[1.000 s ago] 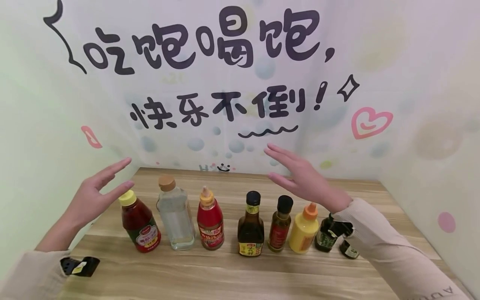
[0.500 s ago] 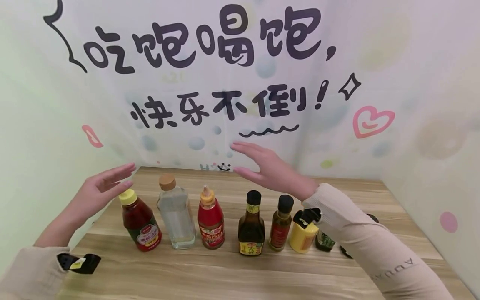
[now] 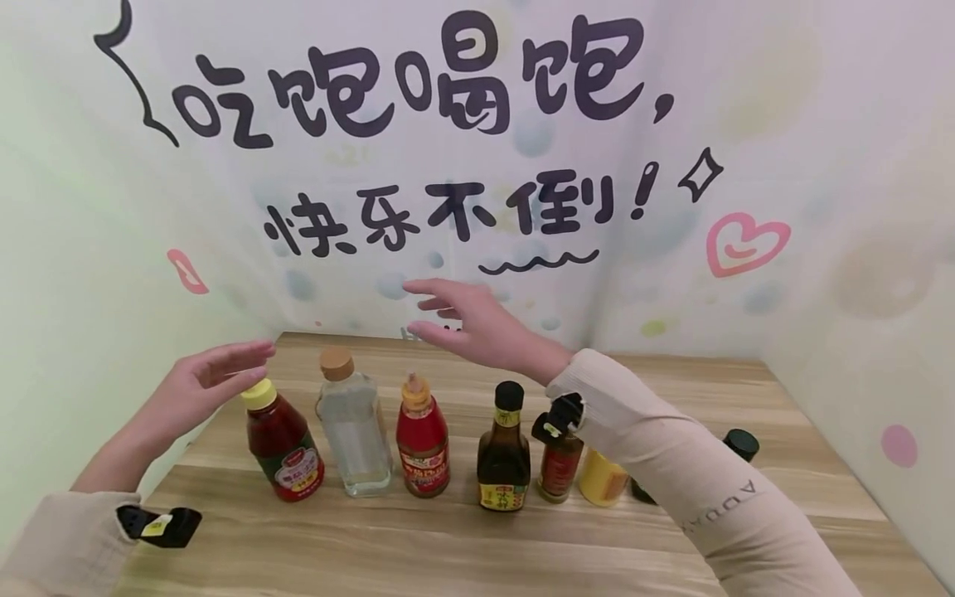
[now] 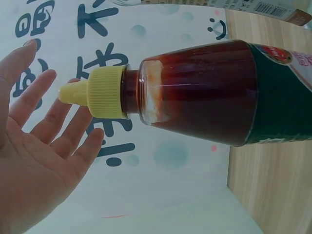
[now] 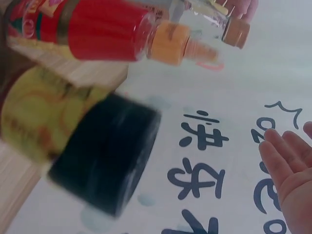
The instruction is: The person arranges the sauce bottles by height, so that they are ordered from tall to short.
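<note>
My left hand (image 3: 190,394) is held up with relaxed fingers just behind and above the yellow cap of a dark red sauce bottle (image 3: 285,456). In the left wrist view its fingers (image 4: 63,139) spread beside that cap without curling round it. Raised over the row, my right hand (image 3: 477,325) is empty, with fingers pointing left. It hovers above and behind a red squeeze bottle (image 3: 423,448) with an orange cap and a dark sauce bottle (image 3: 503,468) with a black cap. A clear bottle (image 3: 354,435) with a brown cap stands between the dark red and red bottles.
A red-labelled bottle (image 3: 559,474) and a yellow squeeze bottle (image 3: 603,479) stand right of the dark one, partly behind my right sleeve. A dark green cap (image 3: 742,444) shows beyond the forearm. Behind the wooden table (image 3: 418,547) hangs a printed backdrop (image 3: 522,149).
My right hand has swept left across the row, its forearm now covering parts of the right-hand bottles. My left hand has sunk slightly toward the yellow cap. The bottles stand where they were.
</note>
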Tool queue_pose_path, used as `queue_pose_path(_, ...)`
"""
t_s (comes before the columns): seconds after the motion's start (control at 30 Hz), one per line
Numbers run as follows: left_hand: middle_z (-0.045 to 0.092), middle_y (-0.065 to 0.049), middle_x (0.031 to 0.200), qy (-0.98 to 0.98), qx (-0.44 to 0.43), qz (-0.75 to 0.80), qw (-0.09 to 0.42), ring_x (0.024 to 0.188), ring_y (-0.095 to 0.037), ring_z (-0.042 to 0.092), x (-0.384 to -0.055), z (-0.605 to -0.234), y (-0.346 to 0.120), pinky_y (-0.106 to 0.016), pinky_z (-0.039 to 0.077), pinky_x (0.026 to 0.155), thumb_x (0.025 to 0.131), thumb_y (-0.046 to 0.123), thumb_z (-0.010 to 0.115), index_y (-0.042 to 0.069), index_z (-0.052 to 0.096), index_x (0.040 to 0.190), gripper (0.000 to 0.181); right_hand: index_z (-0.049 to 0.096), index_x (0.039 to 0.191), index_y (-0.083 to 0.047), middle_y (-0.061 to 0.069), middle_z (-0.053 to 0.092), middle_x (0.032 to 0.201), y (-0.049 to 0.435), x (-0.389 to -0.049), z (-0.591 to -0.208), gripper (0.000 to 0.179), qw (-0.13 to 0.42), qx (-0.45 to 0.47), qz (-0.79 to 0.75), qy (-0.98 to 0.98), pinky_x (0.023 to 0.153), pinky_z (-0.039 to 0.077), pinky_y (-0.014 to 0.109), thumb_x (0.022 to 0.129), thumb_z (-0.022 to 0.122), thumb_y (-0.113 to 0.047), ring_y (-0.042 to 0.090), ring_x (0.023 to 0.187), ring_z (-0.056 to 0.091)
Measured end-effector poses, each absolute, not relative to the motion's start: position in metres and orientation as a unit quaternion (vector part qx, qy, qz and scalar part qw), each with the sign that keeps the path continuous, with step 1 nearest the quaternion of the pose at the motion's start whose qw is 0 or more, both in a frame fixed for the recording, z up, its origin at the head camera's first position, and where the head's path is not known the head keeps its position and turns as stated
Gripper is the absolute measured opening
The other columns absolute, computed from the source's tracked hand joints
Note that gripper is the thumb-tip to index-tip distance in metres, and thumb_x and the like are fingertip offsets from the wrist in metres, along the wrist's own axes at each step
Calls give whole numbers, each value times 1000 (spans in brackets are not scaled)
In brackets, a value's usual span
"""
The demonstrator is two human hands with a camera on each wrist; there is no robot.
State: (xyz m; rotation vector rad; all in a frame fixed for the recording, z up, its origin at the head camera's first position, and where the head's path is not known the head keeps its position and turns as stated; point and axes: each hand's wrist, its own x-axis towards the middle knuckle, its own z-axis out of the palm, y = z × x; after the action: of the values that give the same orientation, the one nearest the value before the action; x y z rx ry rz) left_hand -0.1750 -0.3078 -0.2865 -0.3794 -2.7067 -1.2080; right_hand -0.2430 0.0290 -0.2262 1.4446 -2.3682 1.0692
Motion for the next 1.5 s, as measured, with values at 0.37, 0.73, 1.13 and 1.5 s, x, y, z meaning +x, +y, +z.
queue_pose_path(0.37,47,19,112,-907,-131,-393,75,95,13,44,-179,-295,-309,-10,40,74,91,22,51,4,42,129,43,46,127,-6,8,49,126,-6,-235,-229,43,32,487,382,-785,83,43,18,87,57,-17,12,103,55)
queue_pose_path(0.73,44,-20,126,-903,-134,-406,39,112,-30,42,-180,-299,-310,-57,38,82,91,23,50,5,38,131,46,43,129,-7,5,44,131,-33,-232,-235,48,-49,467,403,-785,83,42,16,85,60,-18,12,109,50)
queue_pose_path(1.13,47,-16,122,-905,-130,-404,32,108,-17,46,-181,-306,-313,-54,40,82,91,23,51,4,40,130,45,40,131,-8,2,40,134,-47,-237,-240,53,-126,449,447,-764,89,39,19,83,62,-16,12,116,44)
queue_pose_path(1.5,52,-18,118,-896,-146,-419,8,98,-5,52,-184,-309,-313,-32,48,76,90,20,53,0,41,127,44,41,132,-12,2,41,134,-55,-240,-243,54,-164,436,417,-780,91,38,23,83,63,-18,14,117,44)
